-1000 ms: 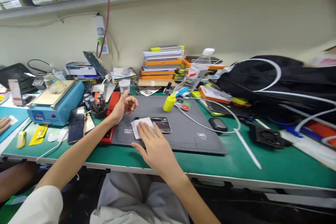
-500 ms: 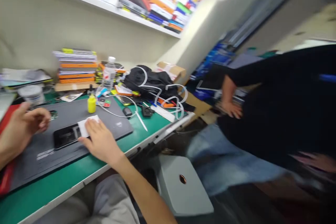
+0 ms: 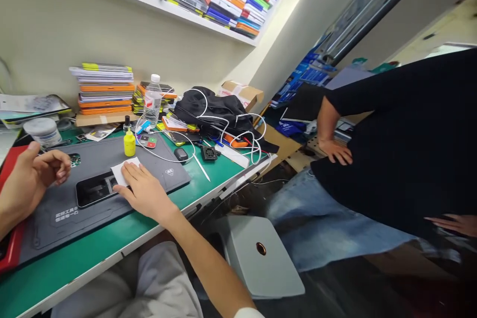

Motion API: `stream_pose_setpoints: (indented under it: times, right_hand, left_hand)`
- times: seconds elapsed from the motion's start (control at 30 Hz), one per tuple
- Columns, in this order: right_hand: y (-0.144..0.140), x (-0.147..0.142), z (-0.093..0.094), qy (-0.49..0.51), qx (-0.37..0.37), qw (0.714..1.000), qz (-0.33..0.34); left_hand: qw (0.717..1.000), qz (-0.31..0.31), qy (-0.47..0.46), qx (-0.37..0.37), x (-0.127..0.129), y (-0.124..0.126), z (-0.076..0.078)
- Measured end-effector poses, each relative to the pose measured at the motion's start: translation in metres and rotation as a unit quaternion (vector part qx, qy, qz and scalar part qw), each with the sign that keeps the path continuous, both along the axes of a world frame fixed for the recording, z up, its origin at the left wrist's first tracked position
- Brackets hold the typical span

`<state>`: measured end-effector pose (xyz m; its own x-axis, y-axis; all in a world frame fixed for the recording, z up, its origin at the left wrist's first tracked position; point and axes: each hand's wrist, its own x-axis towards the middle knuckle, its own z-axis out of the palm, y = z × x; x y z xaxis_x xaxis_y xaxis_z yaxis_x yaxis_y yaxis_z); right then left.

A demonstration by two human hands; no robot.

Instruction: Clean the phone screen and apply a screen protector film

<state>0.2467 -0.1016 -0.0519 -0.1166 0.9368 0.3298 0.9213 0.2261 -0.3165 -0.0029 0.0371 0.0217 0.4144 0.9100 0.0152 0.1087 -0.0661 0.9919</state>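
My right hand (image 3: 146, 190) lies flat on a white wipe (image 3: 118, 173), fingers stretched out and thumb apart. The wipe covers the right end of a black smartphone (image 3: 91, 191), whose dark glossy face points up. The phone rests on a grey work mat (image 3: 95, 221). Off to the left, my left hand (image 3: 32, 181) is raised above the mat with loosely curled fingers, the thumb apart, and nothing visible in it. A small circuit board (image 3: 75, 160) lies just beyond its fingertips. Behind the phone stands a yellow bottle (image 3: 129, 144).
Behind the mat are a white tub (image 3: 42, 131), stacked thin boxes (image 3: 108, 89) and a water bottle (image 3: 152, 102). White cable (image 3: 172, 161) loops over a black bag (image 3: 219, 109). A grey stool (image 3: 261, 263) stands right of my legs. A person in black (image 3: 402, 149) is nearby.
My view has shifted slightly and become sharper. My right hand stays on the wipe at the phone's right end, and my left hand keeps nearly the same pose.
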Motion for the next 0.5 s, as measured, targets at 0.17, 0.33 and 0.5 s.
stream_pose_setpoints:
  times: [0.17, 0.33, 0.5]
  right_hand:
    - [-0.029, -0.012, -0.025, -0.009, 0.061, 0.998, -0.001]
    - [-0.014, -0.005, -0.02, -0.005, 0.02, 1.0, 0.011]
    - [-0.018, -0.006, -0.03, -0.003, 0.037, 0.999, 0.015]
  left_hand:
    - [1.0, -0.002, -0.015, 0.006, 0.002, -0.008, -0.002]
    - [0.999, -0.005, -0.04, -0.005, 0.006, -0.011, -0.008]
    - [0.998, 0.011, -0.055, -0.003, 0.005, -0.01, -0.016]
